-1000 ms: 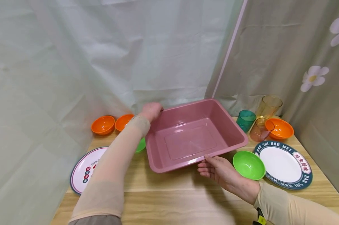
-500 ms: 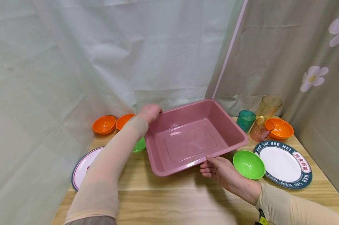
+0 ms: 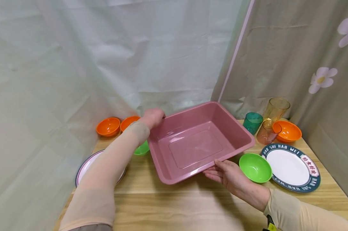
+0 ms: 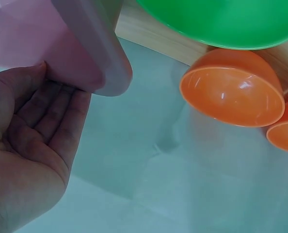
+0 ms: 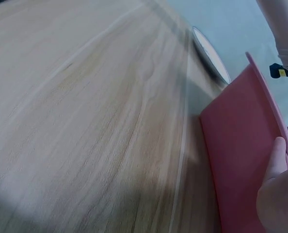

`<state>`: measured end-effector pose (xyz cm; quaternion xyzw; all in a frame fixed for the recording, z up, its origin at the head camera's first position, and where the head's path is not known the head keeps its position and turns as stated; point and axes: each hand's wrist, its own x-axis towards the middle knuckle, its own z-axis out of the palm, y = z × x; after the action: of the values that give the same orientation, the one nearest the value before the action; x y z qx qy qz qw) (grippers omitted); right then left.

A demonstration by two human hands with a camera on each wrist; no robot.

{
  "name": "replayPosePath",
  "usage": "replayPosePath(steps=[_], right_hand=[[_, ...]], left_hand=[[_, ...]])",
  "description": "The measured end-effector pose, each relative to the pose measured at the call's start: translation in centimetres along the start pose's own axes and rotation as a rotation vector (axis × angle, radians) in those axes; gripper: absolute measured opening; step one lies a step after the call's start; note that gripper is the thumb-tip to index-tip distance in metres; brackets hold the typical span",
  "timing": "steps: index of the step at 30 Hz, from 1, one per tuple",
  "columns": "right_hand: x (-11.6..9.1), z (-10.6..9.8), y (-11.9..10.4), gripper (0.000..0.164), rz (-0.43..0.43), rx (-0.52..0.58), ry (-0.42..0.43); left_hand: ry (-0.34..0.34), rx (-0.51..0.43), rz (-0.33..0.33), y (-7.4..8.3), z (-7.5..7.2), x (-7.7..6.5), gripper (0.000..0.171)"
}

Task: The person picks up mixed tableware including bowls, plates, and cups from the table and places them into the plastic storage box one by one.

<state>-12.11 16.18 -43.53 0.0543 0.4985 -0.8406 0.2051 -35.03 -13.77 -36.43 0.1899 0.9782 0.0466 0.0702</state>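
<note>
A pink rectangular plastic basin (image 3: 195, 146) sits turned at an angle in the middle of the head view, with nothing inside. At its far left corner my left hand (image 3: 154, 117) grips the rim; in the left wrist view, its thumb is on one side of the wall and the fingers on the other. My right hand (image 3: 234, 178) pinches the near rim, thumb on top and fingers underneath. Close to the right hand stands a green bowl (image 3: 255, 168). Another green bowl (image 3: 142, 148) is partly hidden by the left forearm and the basin.
Two orange bowls (image 3: 108, 127) stand at the back left, above a plate (image 3: 84, 170) partly covered by my left sleeve. On the right are a dark-rimmed plate (image 3: 289, 166), a third orange bowl (image 3: 289, 131) and teal (image 3: 252, 123), yellow (image 3: 276, 107) and pinkish (image 3: 266, 136) cups. Curtains enclose the wooden table.
The basin has turned slightly, its near left corner swinging toward me. My left hand has shifted a little left and nearer with it; the right hand keeps its hold on the near rim.
</note>
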Motion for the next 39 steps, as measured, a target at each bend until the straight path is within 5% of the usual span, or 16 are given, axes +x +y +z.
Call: replayPosePath(steps=[22,39], right_hand=[[-0.1,0.7,0.1,0.022,-0.016,0.064,0.095],[-0.4,-0.4,-0.7,0.022,-0.005,0.007,0.115]], left_hand=[[-0.057,0.046,0.077,-0.4,-0.4,-0.8,0.025],[-0.159,-0.091,0.019,-0.4,-0.8,-2.6,0.025]])
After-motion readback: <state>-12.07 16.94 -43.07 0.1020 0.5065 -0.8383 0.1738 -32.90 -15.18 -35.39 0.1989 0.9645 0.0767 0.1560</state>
